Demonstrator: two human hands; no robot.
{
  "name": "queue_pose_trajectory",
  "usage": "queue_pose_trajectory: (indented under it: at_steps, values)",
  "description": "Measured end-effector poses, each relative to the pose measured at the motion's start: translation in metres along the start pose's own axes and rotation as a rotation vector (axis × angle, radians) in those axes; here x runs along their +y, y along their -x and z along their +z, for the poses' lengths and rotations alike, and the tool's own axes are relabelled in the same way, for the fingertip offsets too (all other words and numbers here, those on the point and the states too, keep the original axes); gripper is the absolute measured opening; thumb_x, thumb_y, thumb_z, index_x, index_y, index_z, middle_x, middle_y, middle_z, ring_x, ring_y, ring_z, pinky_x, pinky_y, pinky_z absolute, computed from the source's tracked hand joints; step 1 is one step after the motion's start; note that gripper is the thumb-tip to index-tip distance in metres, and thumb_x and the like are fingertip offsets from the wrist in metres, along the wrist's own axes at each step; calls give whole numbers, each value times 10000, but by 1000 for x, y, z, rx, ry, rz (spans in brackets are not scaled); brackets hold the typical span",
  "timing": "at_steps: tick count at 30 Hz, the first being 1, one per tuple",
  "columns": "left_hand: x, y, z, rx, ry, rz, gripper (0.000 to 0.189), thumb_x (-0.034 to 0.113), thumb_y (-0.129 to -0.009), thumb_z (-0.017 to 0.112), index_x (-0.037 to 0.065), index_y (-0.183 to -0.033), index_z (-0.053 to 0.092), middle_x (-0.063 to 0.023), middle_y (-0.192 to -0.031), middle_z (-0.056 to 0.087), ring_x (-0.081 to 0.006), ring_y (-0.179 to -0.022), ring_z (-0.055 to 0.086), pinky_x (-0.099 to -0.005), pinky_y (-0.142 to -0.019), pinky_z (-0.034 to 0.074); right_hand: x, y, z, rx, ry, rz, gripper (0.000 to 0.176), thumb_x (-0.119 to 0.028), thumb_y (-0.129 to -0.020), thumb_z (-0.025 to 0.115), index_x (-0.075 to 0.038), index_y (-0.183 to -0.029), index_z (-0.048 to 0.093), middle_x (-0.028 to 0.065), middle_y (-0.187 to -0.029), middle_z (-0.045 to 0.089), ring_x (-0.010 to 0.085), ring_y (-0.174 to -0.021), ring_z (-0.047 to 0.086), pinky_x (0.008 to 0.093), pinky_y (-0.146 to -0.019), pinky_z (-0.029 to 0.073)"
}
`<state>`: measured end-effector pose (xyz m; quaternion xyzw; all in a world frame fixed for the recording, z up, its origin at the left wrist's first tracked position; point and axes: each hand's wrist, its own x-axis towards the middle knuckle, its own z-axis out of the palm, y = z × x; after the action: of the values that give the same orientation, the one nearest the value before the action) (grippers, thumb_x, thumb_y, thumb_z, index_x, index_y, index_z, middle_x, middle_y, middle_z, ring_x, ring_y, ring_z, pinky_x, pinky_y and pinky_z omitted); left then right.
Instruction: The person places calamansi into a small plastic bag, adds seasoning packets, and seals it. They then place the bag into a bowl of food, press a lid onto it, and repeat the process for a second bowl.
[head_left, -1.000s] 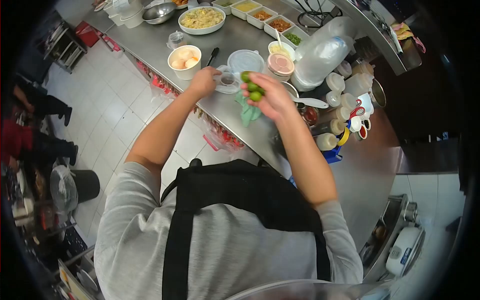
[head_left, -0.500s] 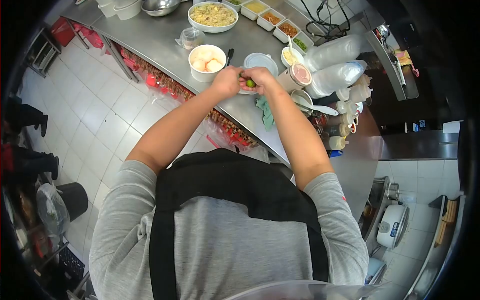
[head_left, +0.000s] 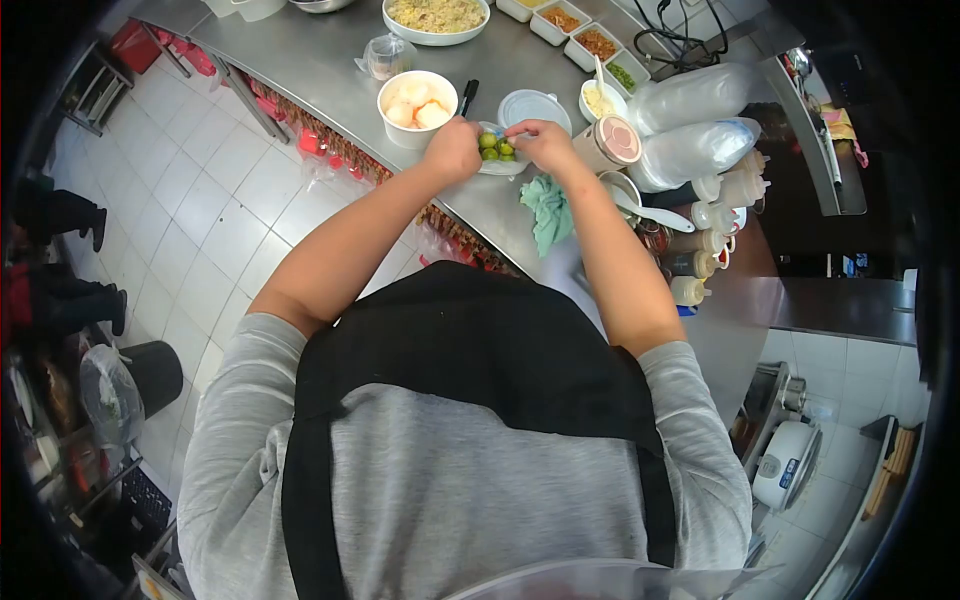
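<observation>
Several small green limes (head_left: 495, 147) lie in a small clear bag or dish between my hands. My left hand (head_left: 455, 150) is closed at the left side of them; what it pinches is hidden. My right hand (head_left: 542, 144) has its fingertips pinched together at their right edge, on something too small to make out. A white tub (head_left: 397, 127) with round pale pieces stands just left of my left hand, with a black marker (head_left: 468, 97) beside it. Behind my right hand lies a round translucent lid (head_left: 535, 108).
A green cloth (head_left: 548, 212), a pink-lidded cup (head_left: 608, 145) and several squeeze bottles (head_left: 708, 242) stand or lie to the right. At the back are a bowl of fried rice (head_left: 434, 38), topping trays (head_left: 597, 42) and large clear bags (head_left: 697, 155). The counter's front edge (head_left: 483, 237) is near.
My hands have moved apart, and several limes now show between them where one showed before. The whole view has shifted slightly, with the counter items higher and further right.
</observation>
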<state>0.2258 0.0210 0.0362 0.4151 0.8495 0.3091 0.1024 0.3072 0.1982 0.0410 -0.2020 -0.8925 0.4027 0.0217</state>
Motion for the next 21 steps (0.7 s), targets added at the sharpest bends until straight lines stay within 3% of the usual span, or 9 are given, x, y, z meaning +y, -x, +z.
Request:
queue_pose_trajectory:
  at_steps: [2,5,8,11,14,17,21]
  values:
    - [-3,-1,5,17,-8,13,436,40,-649,640,41,-1085,634,-207,-1072,586,-350,-996,577,-383,-893,458,20,5,9,37,-314,-51,207,-232,-771,690,-118,-940,722,93,-792,684,188,-669,642,275,-626,486]
    - [-6,-1,13,58,62,27,443,61,-648,655,37,-1090,632,-215,-1092,581,-350,-1000,579,-384,-892,459,0,22,5,9,-381,115,252,-220,-734,705,-166,-980,718,112,-772,676,221,-688,630,291,-665,484]
    - [-3,0,24,69,143,66,463,82,-644,671,45,-1104,629,-206,-1125,575,-344,-1012,580,-379,-889,462,13,21,11,76,-111,-160,353,-171,-669,734,-180,-1020,700,116,-801,648,258,-752,621,332,-716,487]
    - [7,5,20,30,127,17,473,95,-645,679,80,-1116,638,-172,-1111,595,-328,-1005,589,-373,-885,465,-1,38,4,137,171,-211,433,-155,-623,758,-164,-1049,681,131,-885,611,293,-845,604,355,-774,481]
    - [3,4,18,46,-41,52,463,95,-651,675,110,-1113,650,-150,-1092,617,-320,-987,603,-368,-872,472,-3,40,5,123,198,-173,478,-174,-588,785,-169,-1053,674,147,-975,587,308,-924,587,364,-820,469]
    - [11,4,7,-25,85,-94,451,85,-655,667,125,-1103,659,-152,-1084,627,-322,-975,611,-369,-863,477,-1,39,10,146,80,-194,469,-190,-594,792,-188,-1049,679,140,-953,593,311,-906,590,360,-822,468]
    - [10,0,8,-26,106,-86,438,77,-669,652,129,-1105,658,-164,-1108,618,-330,-976,610,-373,-864,478,5,40,15,187,23,-218,454,-192,-599,797,-190,-1038,685,135,-928,593,298,-874,596,362,-796,475]
